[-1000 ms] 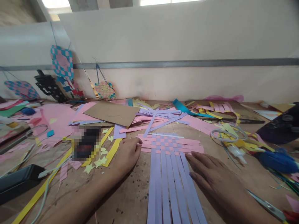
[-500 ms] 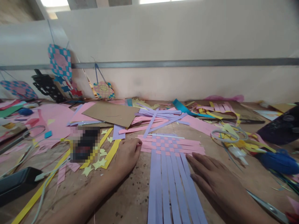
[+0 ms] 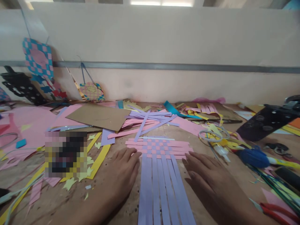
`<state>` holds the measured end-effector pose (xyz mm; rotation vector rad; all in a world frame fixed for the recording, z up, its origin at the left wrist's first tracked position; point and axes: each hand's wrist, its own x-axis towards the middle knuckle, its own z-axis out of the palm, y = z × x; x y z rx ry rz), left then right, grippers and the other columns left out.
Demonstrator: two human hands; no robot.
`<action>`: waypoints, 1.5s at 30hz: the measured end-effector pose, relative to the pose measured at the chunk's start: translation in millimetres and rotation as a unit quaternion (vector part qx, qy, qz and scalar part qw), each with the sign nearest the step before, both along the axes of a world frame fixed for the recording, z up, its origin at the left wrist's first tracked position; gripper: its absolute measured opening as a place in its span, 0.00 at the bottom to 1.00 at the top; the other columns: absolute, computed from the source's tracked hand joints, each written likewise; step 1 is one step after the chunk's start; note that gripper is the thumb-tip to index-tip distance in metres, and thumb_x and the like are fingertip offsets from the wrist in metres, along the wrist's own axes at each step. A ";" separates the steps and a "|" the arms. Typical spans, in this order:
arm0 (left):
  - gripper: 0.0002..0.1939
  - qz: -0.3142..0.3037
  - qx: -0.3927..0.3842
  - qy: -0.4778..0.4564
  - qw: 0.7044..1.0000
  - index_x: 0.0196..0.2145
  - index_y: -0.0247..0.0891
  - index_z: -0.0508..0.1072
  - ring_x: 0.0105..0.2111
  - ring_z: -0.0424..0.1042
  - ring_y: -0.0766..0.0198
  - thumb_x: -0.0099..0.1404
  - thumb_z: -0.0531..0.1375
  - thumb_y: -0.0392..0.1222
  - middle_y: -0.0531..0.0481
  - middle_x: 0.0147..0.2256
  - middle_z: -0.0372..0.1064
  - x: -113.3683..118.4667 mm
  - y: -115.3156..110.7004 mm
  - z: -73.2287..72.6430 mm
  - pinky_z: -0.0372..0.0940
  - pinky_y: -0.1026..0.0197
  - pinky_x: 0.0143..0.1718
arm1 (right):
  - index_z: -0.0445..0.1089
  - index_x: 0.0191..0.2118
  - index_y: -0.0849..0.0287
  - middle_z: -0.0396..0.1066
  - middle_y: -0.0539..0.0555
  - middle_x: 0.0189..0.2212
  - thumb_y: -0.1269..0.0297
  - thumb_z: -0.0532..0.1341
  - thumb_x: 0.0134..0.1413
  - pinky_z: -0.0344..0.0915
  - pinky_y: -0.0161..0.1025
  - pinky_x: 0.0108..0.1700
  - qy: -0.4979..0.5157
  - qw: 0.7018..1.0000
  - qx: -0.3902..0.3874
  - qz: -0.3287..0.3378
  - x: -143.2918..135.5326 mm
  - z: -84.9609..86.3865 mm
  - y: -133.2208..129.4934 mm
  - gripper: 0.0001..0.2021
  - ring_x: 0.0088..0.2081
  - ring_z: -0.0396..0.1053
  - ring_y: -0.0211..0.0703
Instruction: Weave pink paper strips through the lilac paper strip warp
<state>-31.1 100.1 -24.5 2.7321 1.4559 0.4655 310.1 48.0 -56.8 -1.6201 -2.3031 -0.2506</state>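
Observation:
A woven paper mat [image 3: 158, 147] lies in front of me, pink strips crossing lavender ones in a checker pattern. Its long lavender strips [image 3: 162, 190] run down toward me. The pink strip ends [image 3: 181, 148] stick out on both sides. My left hand [image 3: 125, 165] rests palm down at the left edge of the weave, fingers laid out and thumb close to the lowest pink strip. On the other side my right hand [image 3: 206, 175] lies with fingers stretched out, the tips at the right pink ends. Neither hand grips anything that I can see.
Behind the mat are loose lavender strips [image 3: 152, 117] and a brown cardboard piece [image 3: 98, 116]. Pale yellow paper stars [image 3: 69, 183] lie at left. To the right are a small glue bottle [image 3: 221, 151], blue yarn [image 3: 254, 157], red-handled scissors [image 3: 278, 212] and a dark tumbler [image 3: 264, 120].
The view has turned to the right, so the table things sit further left. My left fingers have spread from a more curled pose. The right fingertips are now nearer the pink ends.

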 end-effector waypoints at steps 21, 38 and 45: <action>0.34 -0.022 -0.153 0.078 0.985 0.74 0.47 0.57 0.73 0.51 0.42 0.76 0.58 0.56 0.39 0.74 0.48 14.2 -26.7 -2.6 0.52 0.34 0.71 | 0.66 0.70 0.48 0.71 0.54 0.65 0.49 0.55 0.71 0.75 0.62 0.57 0.036 0.998 -0.017 0.041 2.6 -30.0 -1.0 0.26 0.60 0.73 0.60; 0.36 -0.012 -0.181 0.112 0.977 0.74 0.46 0.59 0.73 0.50 0.38 0.73 0.63 0.50 0.39 0.74 0.45 20.9 -22.5 -0.1 0.51 0.30 0.70 | 0.64 0.71 0.50 0.65 0.55 0.68 0.49 0.56 0.71 0.71 0.60 0.62 0.000 0.998 -0.050 0.038 -2.8 -27.7 -3.4 0.28 0.64 0.69 0.58; 0.33 -0.018 -0.150 0.084 0.985 0.73 0.47 0.60 0.73 0.52 0.40 0.74 0.59 0.54 0.41 0.74 0.49 15.1 -22.4 -11.7 0.51 0.32 0.71 | 0.64 0.71 0.49 0.66 0.54 0.68 0.50 0.56 0.71 0.68 0.60 0.64 0.000 0.998 -0.056 0.024 -2.3 -32.7 -3.0 0.27 0.65 0.68 0.57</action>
